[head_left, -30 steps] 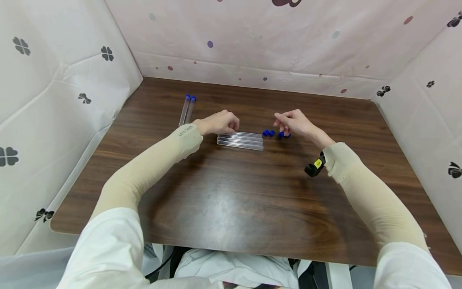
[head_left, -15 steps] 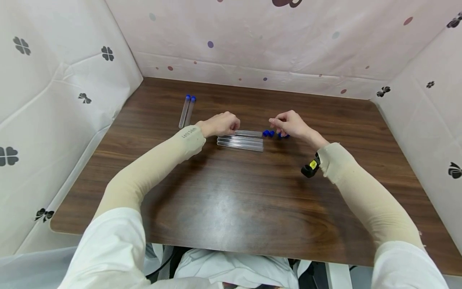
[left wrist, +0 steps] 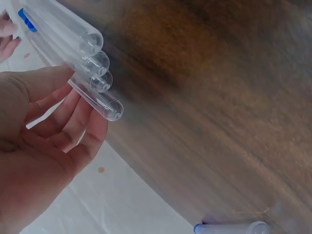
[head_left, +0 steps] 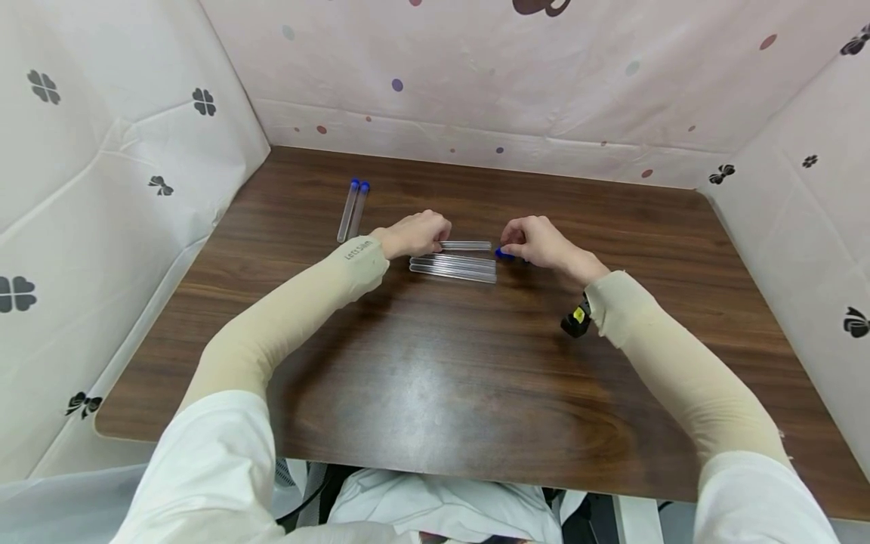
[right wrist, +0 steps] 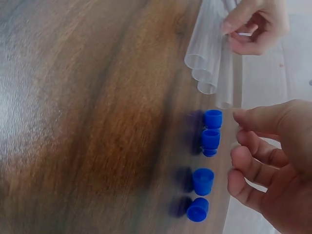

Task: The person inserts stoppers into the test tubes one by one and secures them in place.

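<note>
A brown wooden table point(head_left: 421, 340) has dark stripes in its wood and a shiny patch of light point(head_left: 414, 393) near the front. Its near left corner is round. Along the left side is a white sheet point(head_left: 88, 227) with grey clovers point(head_left: 44, 87) and dark bows point(head_left: 84, 403). The pinkish back sheet point(head_left: 476, 83) has red, purple and grey dots point(head_left: 397, 85). The right sheet point(head_left: 782, 227) has bows too, and a tiny clover point(head_left: 809, 161). Below the table edge are a white post point(head_left: 637, 519) and a black cord point(head_left: 306, 499).
</note>
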Available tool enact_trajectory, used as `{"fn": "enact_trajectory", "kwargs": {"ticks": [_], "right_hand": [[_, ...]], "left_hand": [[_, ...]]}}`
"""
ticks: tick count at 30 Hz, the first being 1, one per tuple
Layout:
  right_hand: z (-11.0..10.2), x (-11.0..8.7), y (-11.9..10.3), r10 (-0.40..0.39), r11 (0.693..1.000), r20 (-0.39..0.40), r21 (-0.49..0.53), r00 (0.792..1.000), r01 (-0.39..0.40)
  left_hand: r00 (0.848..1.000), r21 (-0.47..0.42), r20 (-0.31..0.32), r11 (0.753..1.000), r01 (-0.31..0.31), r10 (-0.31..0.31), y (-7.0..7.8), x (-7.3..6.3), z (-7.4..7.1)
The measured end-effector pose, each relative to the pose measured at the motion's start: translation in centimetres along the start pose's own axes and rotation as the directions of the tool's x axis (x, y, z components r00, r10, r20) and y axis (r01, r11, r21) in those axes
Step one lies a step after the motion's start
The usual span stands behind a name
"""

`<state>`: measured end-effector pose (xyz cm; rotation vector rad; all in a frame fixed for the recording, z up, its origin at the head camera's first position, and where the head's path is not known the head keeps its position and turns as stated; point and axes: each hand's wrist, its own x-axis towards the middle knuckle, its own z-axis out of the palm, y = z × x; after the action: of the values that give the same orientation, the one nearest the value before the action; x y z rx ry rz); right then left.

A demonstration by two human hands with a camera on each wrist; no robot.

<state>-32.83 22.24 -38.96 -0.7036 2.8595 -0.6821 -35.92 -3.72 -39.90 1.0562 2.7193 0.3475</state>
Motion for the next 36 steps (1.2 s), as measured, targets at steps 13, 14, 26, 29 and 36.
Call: {"fn": "enact_trajectory", "kwargs": {"ticks": [13, 14, 26, 29, 36], "right_hand": [[0.8, 0.5, -0.4, -0.052, 0.99, 0.058, -0.13, 0.997, 0.059], [0.9, 0.5, -0.4, -0.061, 0.988, 0.056, -0.135, 0.997, 0.068], [0.9, 0.6, -0.7, -0.101, 0.98, 0.055, -0.165, 0.993, 0.109], [1.1, 0.7, -0.6, -0.093, 0.98, 0.06, -0.169, 0.994, 0.102], [1.5, 0.7, -0.9, -0.07, 0.977, 0.068, -0.196, 0.995, 0.082]], "left_hand": [[0.999, -0.026, -0.028, 0.999, 0.025, -0.026, -0.6, -0.6, -1.3], [0.999, -0.028, -0.031, 0.999, 0.026, -0.027, -0.7, -0.7, -1.3], [0.995, -0.074, -0.1, 0.997, 0.006, -0.013, -2.2, -1.8, -2.0], [0.994, -0.083, -0.11, 0.997, -0.003, -0.006, -2.3, -2.1, -2.2], [0.996, -0.13, -0.087, 0.991, -0.03, 0.019, -2.3, -2.6, -2.2]]}}
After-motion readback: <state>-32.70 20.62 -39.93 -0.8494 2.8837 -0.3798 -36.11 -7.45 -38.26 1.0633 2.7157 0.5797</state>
